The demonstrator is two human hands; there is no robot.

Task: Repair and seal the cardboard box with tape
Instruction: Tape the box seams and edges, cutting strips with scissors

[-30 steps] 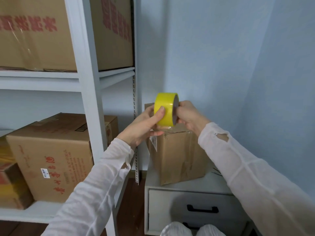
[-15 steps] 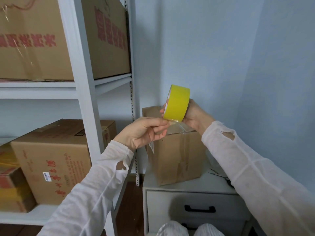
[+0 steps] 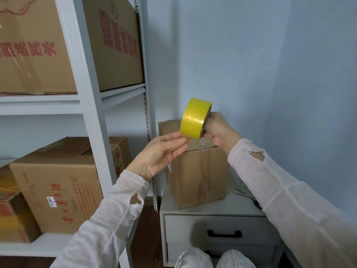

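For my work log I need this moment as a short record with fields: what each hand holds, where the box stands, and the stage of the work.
Tape: yellow round roll of packing tape, held above the box
Right hand: grips the roll at its core
Left hand: pinches the free tape end below the roll
Box: small brown cardboard box, upright on the white drawer cabinet
Stage: short strip off the roll, over the box top

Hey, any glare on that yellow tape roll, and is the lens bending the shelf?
Head view: a pale glare streak crosses the tape roll; the white shelf post leans markedly, likely from wide-angle distortion; nothing looks badly blurred.
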